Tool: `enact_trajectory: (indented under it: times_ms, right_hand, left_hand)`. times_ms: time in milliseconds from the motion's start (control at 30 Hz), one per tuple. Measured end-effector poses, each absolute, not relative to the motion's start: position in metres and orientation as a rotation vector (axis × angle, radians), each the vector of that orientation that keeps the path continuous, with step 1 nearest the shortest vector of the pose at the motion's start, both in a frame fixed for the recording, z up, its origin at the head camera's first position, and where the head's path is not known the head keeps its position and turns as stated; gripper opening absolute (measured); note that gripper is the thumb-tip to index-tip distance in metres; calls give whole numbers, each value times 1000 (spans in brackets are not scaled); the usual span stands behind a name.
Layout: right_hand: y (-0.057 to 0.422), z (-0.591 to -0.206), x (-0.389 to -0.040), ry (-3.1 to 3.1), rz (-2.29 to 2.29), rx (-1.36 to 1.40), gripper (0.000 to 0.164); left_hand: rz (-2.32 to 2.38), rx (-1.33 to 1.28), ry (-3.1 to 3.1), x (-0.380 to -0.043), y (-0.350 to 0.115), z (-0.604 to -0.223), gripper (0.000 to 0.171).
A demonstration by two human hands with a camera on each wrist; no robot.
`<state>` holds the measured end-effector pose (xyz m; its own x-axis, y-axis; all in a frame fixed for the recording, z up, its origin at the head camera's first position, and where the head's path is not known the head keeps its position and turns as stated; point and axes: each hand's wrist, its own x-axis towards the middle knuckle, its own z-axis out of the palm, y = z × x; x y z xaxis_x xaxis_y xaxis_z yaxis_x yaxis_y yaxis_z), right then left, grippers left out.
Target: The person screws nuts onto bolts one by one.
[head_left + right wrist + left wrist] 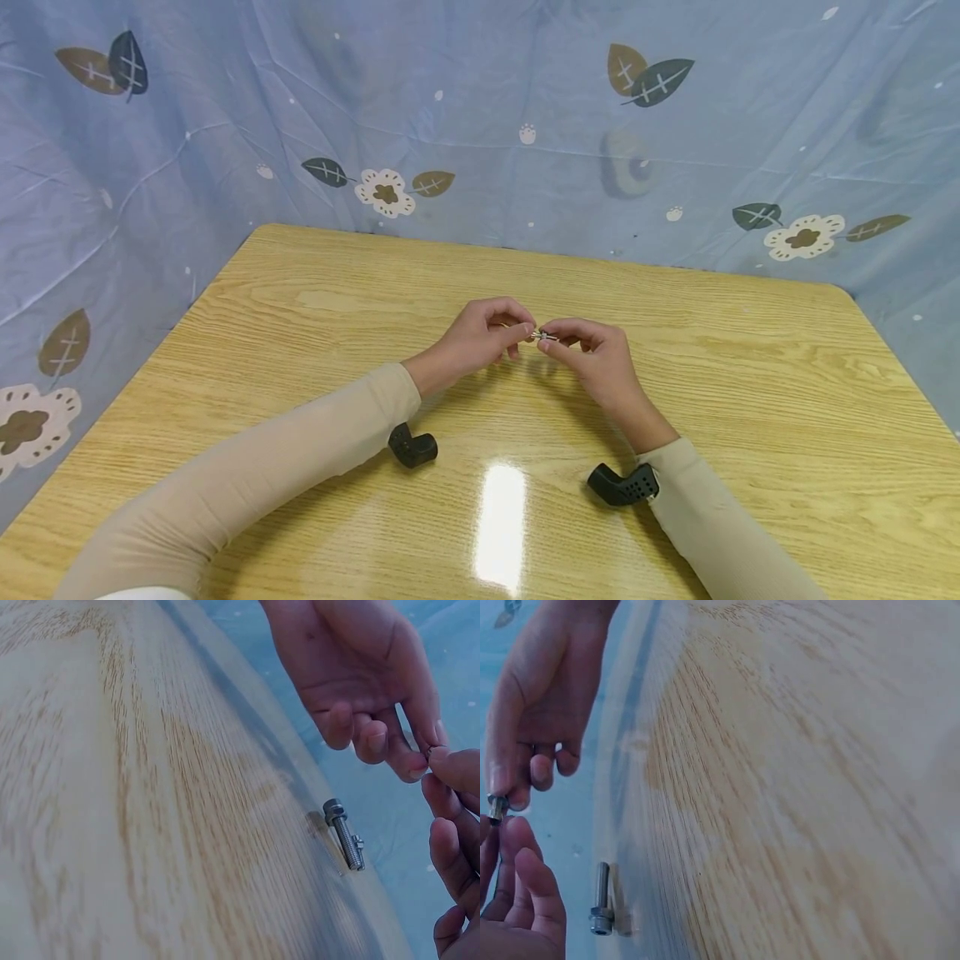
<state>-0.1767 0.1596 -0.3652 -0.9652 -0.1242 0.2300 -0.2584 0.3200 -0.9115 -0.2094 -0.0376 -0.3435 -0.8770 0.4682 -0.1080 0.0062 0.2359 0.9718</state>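
My left hand [483, 333] and right hand [592, 354] meet above the middle of the table. Between their fingertips is a small shiny metal bolt [544, 336], pinched from the left by one hand and from the right by the other. In the left wrist view a short stretch of this bolt [496, 808] shows between the fingers; its ends are covered. Near the hands, a larger socket-head bolt [341, 829] with a nut close to its head appears in both wrist views. Beside it in the right wrist view is a smaller metal fastener [359, 844].
A glossy wood-grain table [337, 292] spreads beneath both arms. A blue curtain [465, 108] with leaf and flower prints hangs behind and to the left. Black mounts [412, 446] sit at both wrists.
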Motion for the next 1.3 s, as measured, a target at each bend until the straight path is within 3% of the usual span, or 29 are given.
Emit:
enact_trajectory:
  times_ms: [767, 1033, 1300]
  right_hand:
    - [160, -364, -175, -2458, 1732, 341, 20]
    - [160, -363, -175, -2451, 1741, 330, 21]
    - [161, -365, -176, -2439, 1745, 355, 18]
  left_hand:
    - [1712, 492, 2140, -208, -39, -343, 9]
    - [1638, 451, 2155, -208, -37, -345, 18]
    - [1664, 502, 2169, -209, -37, -346, 8]
